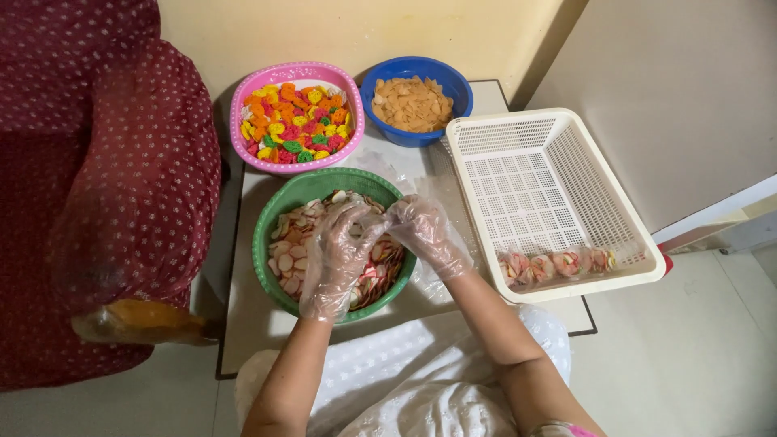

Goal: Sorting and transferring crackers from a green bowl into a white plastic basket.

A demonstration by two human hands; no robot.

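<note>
Nearest the camera is the person's lap in white patterned cloth (421, 380), with both bare forearms reaching forward from it over the desk (243, 324). Both hands wear thin clear plastic gloves.

The left hand (338, 255) hangs over the green bowl (279, 212), its fingers (350, 220) loosely curled and pointing toward the right hand; they are close together, not spread. Whether they pinch a chip cannot be told through the crinkled glove. The right hand (425, 231) sits at the bowl's right rim, its fingers (402, 212) bent inward and meeting the left fingertips over the bowl. They seem to close on something small between the two hands, but what it is stays hidden.

The green bowl holds flat round chips (285, 251), pale with pink and reddish edges, and stands at the front of the desk, just under both hands.

Behind it stand a pink bowl (243, 109) of bright orange, yellow, green and pink pieces and, beside that, a blue bowl (453, 85) of tan chips. To the right lies a white plastic basket (558, 178) with one filled clear packet (554, 265) along its near wall. Loose clear plastic (388, 170) lies between the bowls and the basket.

At the left, another person's dark red dotted sleeve (121, 186) fills the edge of view, well apart from the hands.
</note>
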